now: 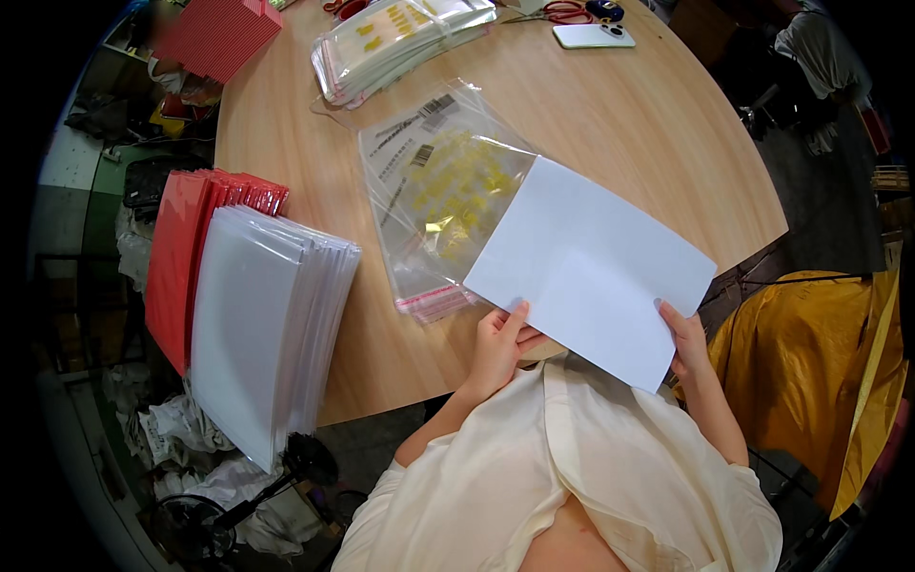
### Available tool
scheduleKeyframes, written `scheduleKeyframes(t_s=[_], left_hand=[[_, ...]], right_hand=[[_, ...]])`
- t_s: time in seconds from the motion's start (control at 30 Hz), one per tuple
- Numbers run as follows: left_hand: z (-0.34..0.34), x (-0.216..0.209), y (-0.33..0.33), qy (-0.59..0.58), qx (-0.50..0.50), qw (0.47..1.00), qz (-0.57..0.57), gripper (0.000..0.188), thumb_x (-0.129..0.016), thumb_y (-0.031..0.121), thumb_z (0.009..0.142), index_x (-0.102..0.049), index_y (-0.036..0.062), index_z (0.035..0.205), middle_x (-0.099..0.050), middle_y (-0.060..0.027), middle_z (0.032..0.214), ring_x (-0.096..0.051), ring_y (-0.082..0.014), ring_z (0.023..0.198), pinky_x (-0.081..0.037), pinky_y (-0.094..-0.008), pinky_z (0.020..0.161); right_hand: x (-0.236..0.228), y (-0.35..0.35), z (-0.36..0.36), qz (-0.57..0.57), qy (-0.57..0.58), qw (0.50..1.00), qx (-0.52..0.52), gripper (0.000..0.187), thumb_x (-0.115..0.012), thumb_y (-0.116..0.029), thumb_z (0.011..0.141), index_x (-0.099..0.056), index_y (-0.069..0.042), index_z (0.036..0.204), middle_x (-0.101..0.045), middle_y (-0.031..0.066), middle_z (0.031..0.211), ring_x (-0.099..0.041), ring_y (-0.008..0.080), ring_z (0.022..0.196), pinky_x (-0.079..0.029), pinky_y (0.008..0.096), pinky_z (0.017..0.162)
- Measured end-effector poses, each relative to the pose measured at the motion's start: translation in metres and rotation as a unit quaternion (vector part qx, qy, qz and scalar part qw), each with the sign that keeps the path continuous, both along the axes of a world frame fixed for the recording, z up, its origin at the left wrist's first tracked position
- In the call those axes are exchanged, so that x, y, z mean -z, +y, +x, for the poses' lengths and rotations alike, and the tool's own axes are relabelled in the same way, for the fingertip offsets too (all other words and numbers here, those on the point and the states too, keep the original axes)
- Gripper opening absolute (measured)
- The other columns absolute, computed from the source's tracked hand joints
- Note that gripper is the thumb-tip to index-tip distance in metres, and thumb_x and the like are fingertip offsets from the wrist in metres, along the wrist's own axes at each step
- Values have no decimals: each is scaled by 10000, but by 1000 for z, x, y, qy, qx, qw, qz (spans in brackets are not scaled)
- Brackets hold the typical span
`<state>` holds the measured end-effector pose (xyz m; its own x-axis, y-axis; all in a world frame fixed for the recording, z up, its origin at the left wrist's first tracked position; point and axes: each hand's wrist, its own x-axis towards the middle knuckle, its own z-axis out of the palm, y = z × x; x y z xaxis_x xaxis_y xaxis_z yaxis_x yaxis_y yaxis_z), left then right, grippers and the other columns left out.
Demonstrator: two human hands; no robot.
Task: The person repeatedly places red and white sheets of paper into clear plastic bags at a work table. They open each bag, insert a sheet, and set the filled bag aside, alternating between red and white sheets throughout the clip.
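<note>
A white rectangular sheet or thin stack of paper lies tilted at the table's near edge, held in both hands. My left hand pinches its lower left edge, thumb on top and fingers underneath. At the lower right edge, my right hand grips it the same way. The paper's left end meets clear plastic bags with yellow print, barcodes and a pink-edged strip. Whether that end is inside the top bag or lying on it, I cannot tell.
At the left stand a stack of white plastic-wrapped packets and red packets. Farther back lie bundled clear bags, red-handled scissors, a phone and a red striped piece. A yellow cover hangs right of the table.
</note>
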<state>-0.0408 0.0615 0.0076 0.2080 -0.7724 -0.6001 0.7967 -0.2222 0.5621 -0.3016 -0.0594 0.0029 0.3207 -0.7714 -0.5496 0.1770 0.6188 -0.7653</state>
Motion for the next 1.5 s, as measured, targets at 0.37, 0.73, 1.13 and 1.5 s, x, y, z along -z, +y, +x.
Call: scheduleKeyframes(t_s=[0.37, 0.73, 1.13, 1.5], left_hand=[[52, -55, -46, -919, 87, 286, -259, 290, -684, 75, 790, -671, 106, 1078, -686, -112, 1009, -658, -298, 994, -486, -411, 933], [70, -127, -78, -669, -90, 708, -206, 201, -652, 49, 857, -661, -59, 1027, -701, -114, 990, -661, -173, 916, -506, -274, 808], [172, -173, -113, -600, -213, 703, -317, 244, -659, 91, 900, -596, -68, 1074, -637, -59, 1009, -581, -126, 930, -459, -265, 844], [171, -228, -115, -561, -181, 712, -382, 339, -655, 59, 892, -531, -37, 1193, -606, -69, 1114, -572, -122, 1007, -458, -275, 892]], right_hand=[[-63, -29, 4, -29, 1, 999, -21, 491, -653, -177, 873, -463, 26, 1278, -590, 136, 1158, -619, 196, 996, -544, 319, 789], [-184, -138, 98, -550, -55, 819, -155, 561, -587, -217, 927, -386, -30, 1417, -565, 119, 1254, -512, 241, 1221, -342, 385, 1069], [-212, -159, 206, -479, -120, 836, -241, 401, -697, -47, 846, -588, -38, 1232, -672, 58, 1099, -621, 120, 986, -493, 286, 874], [-246, -150, 206, -506, -150, 832, -168, 458, -747, -93, 811, -589, -49, 1239, -686, 70, 1057, -651, 124, 918, -524, 279, 827]])
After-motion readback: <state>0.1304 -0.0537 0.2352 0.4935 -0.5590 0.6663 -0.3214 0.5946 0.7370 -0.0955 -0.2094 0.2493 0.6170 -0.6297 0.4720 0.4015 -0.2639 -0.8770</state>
